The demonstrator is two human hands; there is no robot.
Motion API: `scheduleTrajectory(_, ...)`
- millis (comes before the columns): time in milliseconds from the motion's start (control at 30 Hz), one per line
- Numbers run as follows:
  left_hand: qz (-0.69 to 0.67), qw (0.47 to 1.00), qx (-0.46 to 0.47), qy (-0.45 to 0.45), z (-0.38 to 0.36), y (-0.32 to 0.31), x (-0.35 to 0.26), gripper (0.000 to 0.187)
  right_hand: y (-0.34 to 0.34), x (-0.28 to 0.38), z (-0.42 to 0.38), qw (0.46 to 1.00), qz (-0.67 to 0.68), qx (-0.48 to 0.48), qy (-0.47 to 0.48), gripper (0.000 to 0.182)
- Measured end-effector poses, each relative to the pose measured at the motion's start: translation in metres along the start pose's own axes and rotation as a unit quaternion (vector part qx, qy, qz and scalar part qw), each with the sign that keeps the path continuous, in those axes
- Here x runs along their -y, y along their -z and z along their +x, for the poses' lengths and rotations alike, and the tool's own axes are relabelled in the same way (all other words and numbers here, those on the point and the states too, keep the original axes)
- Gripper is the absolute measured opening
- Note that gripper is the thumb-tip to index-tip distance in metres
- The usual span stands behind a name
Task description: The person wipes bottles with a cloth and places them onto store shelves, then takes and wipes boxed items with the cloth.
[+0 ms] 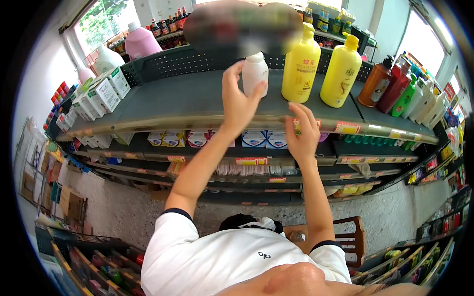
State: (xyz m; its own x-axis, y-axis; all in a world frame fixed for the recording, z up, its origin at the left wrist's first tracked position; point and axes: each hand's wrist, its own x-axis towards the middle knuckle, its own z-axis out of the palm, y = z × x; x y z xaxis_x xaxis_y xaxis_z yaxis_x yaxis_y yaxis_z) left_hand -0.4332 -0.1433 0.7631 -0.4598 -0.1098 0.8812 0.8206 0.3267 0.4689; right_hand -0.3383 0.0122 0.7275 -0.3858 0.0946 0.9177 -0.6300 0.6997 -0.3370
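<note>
My left hand [239, 96] is wrapped round a small white bottle [255, 75], thumb across its lower front and fingers at its left side. The bottle stands upright over the dark top shelf [182, 93]. My right hand [302, 129] is at the shelf's front edge with its fingers apart, holding nothing. Just behind it stands a tall yellow pump bottle [300, 69] with red lettering. A second yellow pump bottle [340, 74] is to the right of that one.
White-and-green boxes [104, 91] and a pink jug [140, 41] stand at the left. An amber pump bottle [375, 84] and several other bottles line the right. Boxed goods fill the shelf below. Behind me is a wooden chair [351, 239].
</note>
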Motion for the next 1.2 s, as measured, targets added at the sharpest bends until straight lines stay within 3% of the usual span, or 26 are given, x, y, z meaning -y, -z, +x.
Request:
scheduleTrajectory(67,-0.094,0.994,0.048,0.019,-0.038,0.003,-0.028,0.044,0.022,-0.002,-0.024,0.999,-0.02,-0.033,-0.006,0.03)
scheduleTrajectory(133,-0.097,0.985,0.126,-0.062,-0.072,0.001,-0.057,0.03,0.045,-0.005,-0.053,0.998,-0.044,-0.048,-0.026,0.028)
scheduleTrajectory(200,-0.185,0.951,0.246,0.016,-0.111,-0.011,-0.079,0.02,0.067,-0.015,-0.089,0.995,-0.039,-0.055,-0.072,0.026)
scheduleTrajectory(300,-0.288,0.864,0.392,0.129,-0.171,-0.038,-0.084,0.02,0.107,-0.016,-0.144,0.979,-0.126,-0.047,-0.156,0.025)
scheduleTrajectory(367,-0.272,0.836,0.453,0.147,-0.208,-0.056,-0.085,0.02,0.136,-0.013,-0.183,0.959,-0.155,-0.052,-0.23,0.024)
scheduleTrajectory(567,-0.281,0.672,0.622,0.287,-0.355,-0.098,-0.079,0.018,0.217,0.004,-0.318,0.856,-0.229,-0.107,-0.451,0.025)
scheduleTrajectory(633,-0.27,0.629,0.654,0.321,-0.409,-0.104,-0.076,0.02,0.235,0.013,-0.358,0.798,-0.251,-0.125,-0.533,0.025)
scheduleTrajectory(733,-0.223,0.566,0.723,0.327,-0.49,-0.113,-0.065,0.023,0.25,0.021,-0.427,0.729,-0.264,-0.135,-0.617,0.026)
scheduleTrajectory(767,-0.204,0.551,0.748,0.308,-0.52,-0.116,-0.057,0.036,0.252,0.02,-0.454,0.721,-0.273,-0.126,-0.624,0.027)
scheduleTrajectory(867,-0.133,0.553,0.786,0.242,-0.587,-0.125,-0.052,0.052,0.252,0.02,-0.514,0.682,-0.263,-0.107,-0.674,0.033)
scheduleTrajectory(900,-0.115,0.517,0.806,0.265,-0.609,-0.13,-0.045,0.072,0.246,0.017,-0.541,0.677,-0.276,-0.088,-0.676,0.034)
scheduleTrajectory(1000,-0.06,0.521,0.816,0.246,-0.675,-0.142,-0.039,0.089,0.237,0.006,-0.589,0.658,-0.273,-0.059,-0.7,0.037)
scheduleTrajectory(1033,-0.06,0.486,0.827,0.274,-0.7,-0.149,-0.032,0.106,0.234,0.002,-0.602,0.632,-0.255,-0.06,-0.73,0.037)
scheduleTrajectory(1133,-0.032,0.497,0.821,0.279,-0.764,-0.158,-0.015,0.111,0.222,-0.011,-0.643,0.643,-0.275,-0.05,-0.713,0.039)
scheduleTrajectory(1167,-0.035,0.539,0.802,0.254,-0.786,-0.159,-0.011,0.113,0.221,-0.012,-0.65,0.623,-0.253,-0.057,-0.738,0.04)
scheduleTrajectory(1200,-0.036,0.546,0.801,0.244,-0.797,-0.16,-0.01,0.112,0.22,-0.011,-0.658,0.612,-0.244,-0.055,-0.75,0.04)
